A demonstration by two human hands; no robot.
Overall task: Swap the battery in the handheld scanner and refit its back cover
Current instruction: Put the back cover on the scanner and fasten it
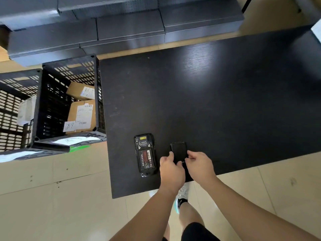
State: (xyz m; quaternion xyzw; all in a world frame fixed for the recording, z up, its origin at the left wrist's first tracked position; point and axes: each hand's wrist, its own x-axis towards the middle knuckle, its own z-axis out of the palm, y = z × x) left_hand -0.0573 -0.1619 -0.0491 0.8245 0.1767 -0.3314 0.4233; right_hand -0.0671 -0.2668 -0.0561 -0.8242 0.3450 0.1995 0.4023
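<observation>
left hand (171,168) curled, right hand (199,165) pinching

A dark wood-grain desk (225,101) stands on a beige tiled floor (52,197), with a bright light reflection near its far edge. Black slatted crates (52,105) holding cardboard boxes (81,115) sit beside its left edge, and grey shelving (121,28) runs beyond.

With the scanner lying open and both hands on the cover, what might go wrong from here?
1. The scanner lies uncovered with its battery exposed, beside the left hand; a careless nudge might shift it.
2. The back cover, pinched by the left hand and the right hand, sits near the table edge and might drop if it slips.
</observation>
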